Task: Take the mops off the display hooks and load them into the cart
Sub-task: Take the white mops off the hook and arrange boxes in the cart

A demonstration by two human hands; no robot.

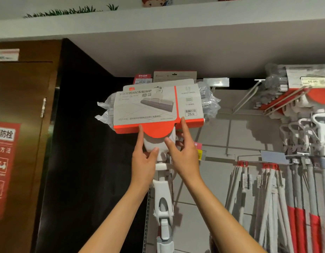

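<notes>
A sponge mop (159, 106) hangs high on the display with its head wrapped in a grey-and-orange cardboard sleeve and clear plastic. Its white handle (163, 198) runs down the middle of the view. My left hand (144, 156) grips the white neck under the head, index finger pointing up against the orange edge. My right hand (183, 152) holds the neck from the right, one finger up on the sleeve's lower edge. More packaged mops (176, 75) sit behind it on the same hook. The cart is out of view.
A dark wall panel (85, 143) and a brown fire-hydrant door (21, 125) stand to the left. Right of the mop are empty wire hooks (245, 99), another group of white-and-orange mops (304, 106) and hanging string mops (267, 198). A white soffit (176, 42) is overhead.
</notes>
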